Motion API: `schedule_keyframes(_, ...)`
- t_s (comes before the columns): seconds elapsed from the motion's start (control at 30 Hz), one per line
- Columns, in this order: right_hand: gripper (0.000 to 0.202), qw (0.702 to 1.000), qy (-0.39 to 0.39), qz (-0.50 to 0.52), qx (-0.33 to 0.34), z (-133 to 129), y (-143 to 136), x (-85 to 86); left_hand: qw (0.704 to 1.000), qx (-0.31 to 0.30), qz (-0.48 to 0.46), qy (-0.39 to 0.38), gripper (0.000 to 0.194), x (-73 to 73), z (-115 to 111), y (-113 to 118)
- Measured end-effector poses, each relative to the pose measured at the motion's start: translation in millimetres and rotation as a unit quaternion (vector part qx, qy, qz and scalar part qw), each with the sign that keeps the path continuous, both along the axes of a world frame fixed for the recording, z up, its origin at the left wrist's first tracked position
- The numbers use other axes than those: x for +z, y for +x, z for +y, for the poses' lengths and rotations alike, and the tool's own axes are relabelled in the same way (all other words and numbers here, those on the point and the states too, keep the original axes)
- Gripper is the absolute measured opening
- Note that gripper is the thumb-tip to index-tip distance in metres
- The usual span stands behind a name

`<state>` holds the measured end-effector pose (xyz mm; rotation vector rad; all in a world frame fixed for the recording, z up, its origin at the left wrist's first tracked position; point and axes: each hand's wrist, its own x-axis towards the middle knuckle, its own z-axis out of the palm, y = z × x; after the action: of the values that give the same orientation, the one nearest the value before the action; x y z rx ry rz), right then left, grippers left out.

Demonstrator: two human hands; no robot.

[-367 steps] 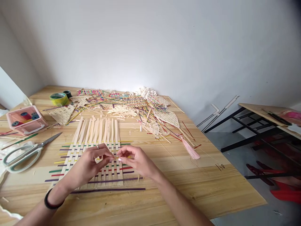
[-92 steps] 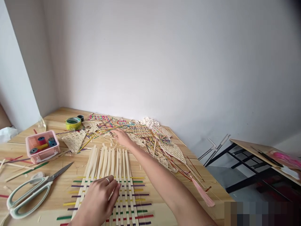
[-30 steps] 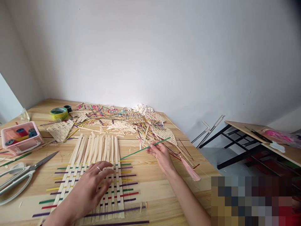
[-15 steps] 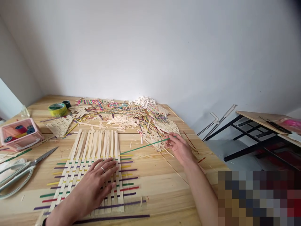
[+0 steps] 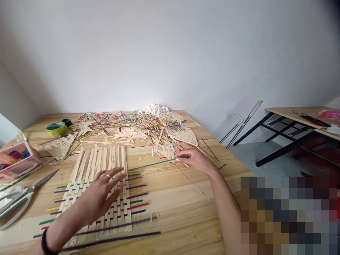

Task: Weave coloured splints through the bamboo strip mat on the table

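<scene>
A partly woven mat (image 5: pixel 119 212) of pale upright strips crossed by purple, green, yellow and red strips lies on the wooden table. Over its right half is my left hand (image 5: pixel 105 191), fingers spread, holding nothing; whether the fingertips touch the strips is hard to tell. My right hand (image 5: pixel 192 159), right of the mat, pinches a thin green strip (image 5: pixel 151 165) between thumb and fingers. That strip runs left from the pinch to the mat's upper right edge, where its far end goes in among the pale strips.
Scissors (image 5: pixel 29 193) lie at the left, below a pink basket (image 5: pixel 29 164) of spools. Yellow tape (image 5: pixel 56 130) stands at the back left. Loose strips and woven pieces (image 5: pixel 145 121) cover the table's back. Another table (image 5: pixel 294 112) stands at the right.
My left hand has lifted slightly and spread its fingers. My right hand has turned and moved left along the green strip, gripping it nearer the mat. The view has shifted a little.
</scene>
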<state>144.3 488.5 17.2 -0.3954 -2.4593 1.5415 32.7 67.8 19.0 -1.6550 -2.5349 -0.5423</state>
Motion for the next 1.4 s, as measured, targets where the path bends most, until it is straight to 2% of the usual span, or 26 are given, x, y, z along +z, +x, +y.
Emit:
schedule_keyframes(0.1,0.013,0.999,0.045,0.008,0.013,-3.5,-1.9,-3.5,0.999,0.026,-0.019,0.006,0.048,13.7,23.3,-29.7)
schedule_keyframes(0.17,0.012,0.997,0.07,0.008,0.022,-5.5,-4.1,-7.0,0.998,0.055,-0.021,0.007,0.049,17.6,41.9,-54.2)
schedule_keyframes(0.27,0.011,0.996,0.087,0.006,0.029,-9.0,-6.9,-9.7,0.993,0.114,-0.026,-0.017,0.05,15.3,66.8,-85.6)
schedule_keyframes(0.4,0.015,0.994,0.106,0.015,0.031,-13.6,-7.3,-7.1,0.988,0.15,-0.024,-0.036,0.05,6.1,85.1,-106.6)
schedule_keyframes(0.53,0.018,0.987,0.157,0.031,0.027,-11.8,-6.7,-6.5,0.986,0.161,-0.033,-0.041,0.047,-1.2,87.7,-113.6)
schedule_keyframes(0.73,0.017,0.967,0.247,0.059,-0.012,-2.3,-8.6,-16.4,0.987,0.148,-0.055,-0.036,0.045,-9.4,82.9,-118.5)
schedule_keyframes(0.93,0.011,0.962,0.267,0.061,0.016,1.2,-8.4,-24.8,0.989,0.131,-0.062,-0.015,0.051,-14.8,80.9,-119.3)
schedule_keyframes(1.23,0.021,0.959,0.274,0.044,0.051,-1.6,-10.6,-27.9,0.99,0.128,-0.056,0.016,0.044,-19.5,80.2,-114.6)
schedule_keyframes(1.4,0.023,0.956,0.287,0.038,0.042,3.7,-10.5,-33.0,0.99,0.131,-0.05,0.019,0.045,-17.8,79.9,-111.3)
